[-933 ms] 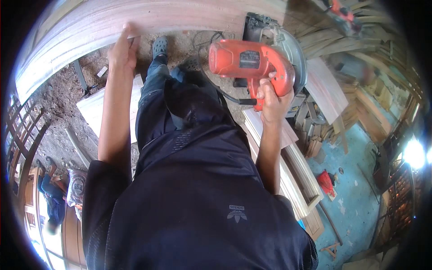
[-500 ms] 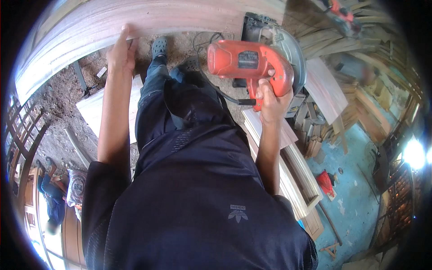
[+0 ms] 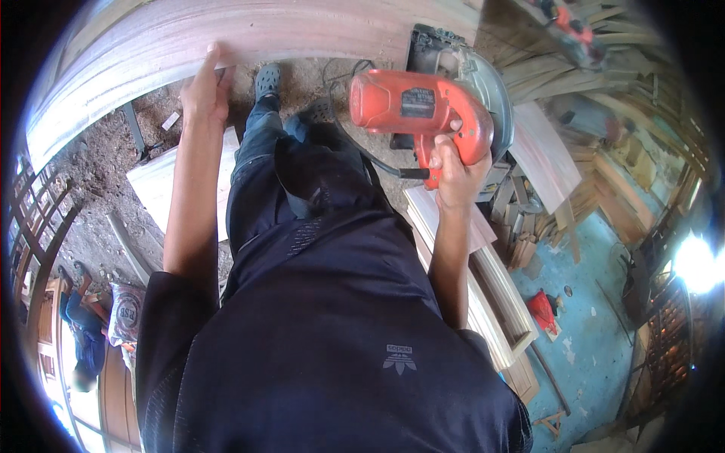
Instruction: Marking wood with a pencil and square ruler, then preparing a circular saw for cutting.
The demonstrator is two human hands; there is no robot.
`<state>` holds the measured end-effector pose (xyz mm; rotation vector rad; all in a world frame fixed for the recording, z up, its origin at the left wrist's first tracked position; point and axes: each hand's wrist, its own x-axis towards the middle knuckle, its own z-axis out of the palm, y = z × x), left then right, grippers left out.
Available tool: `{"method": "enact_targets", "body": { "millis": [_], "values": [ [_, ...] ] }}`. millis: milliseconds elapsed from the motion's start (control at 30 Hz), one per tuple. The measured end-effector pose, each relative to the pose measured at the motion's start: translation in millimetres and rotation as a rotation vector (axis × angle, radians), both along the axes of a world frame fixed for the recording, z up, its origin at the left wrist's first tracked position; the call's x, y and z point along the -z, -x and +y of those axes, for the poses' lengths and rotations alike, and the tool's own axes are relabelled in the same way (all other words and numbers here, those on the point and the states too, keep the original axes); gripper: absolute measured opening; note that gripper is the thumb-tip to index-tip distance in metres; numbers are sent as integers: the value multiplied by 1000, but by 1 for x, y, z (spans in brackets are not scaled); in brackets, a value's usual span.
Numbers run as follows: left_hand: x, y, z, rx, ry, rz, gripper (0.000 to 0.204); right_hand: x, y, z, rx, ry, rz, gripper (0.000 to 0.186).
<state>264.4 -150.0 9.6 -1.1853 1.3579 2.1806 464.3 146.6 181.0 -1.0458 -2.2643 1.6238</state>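
Note:
A wide pale wooden board (image 3: 302, 34) spans the far side of the view. My left hand (image 3: 205, 94) grips its near edge, the thumb on top and the fingers partly hidden below. My right hand (image 3: 457, 170) is closed round the rear handle of a red circular saw (image 3: 400, 102). The saw's base rests at the board's right part, and its grey blade guard (image 3: 495, 98) faces right. A dark power cord (image 3: 355, 143) runs from the saw's handle toward the floor by my feet. The blade itself is hidden.
A loose pale board (image 3: 547, 155) lies right of the saw, near piled wood offcuts (image 3: 517, 204). Long stacked frame pieces (image 3: 498, 298) stand beside my right arm. Another red power tool (image 3: 570, 26) is at the far right. A person (image 3: 87, 332) is at the lower left.

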Motion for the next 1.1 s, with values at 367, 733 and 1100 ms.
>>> {"method": "enact_targets", "body": {
  "millis": [367, 733, 1100],
  "values": [
    [10, -5, -4, 15, 27, 50, 57, -4, 0, -1, 45, 88, 7, 33],
    [11, -11, -9, 39, 1, 71, 60, -9, 4, -5, 62, 69, -8, 30],
    [6, -15, -11, 37, 33, 69, 60, -12, 5, -7, 69, 107, 71, 20]
  ]
}}
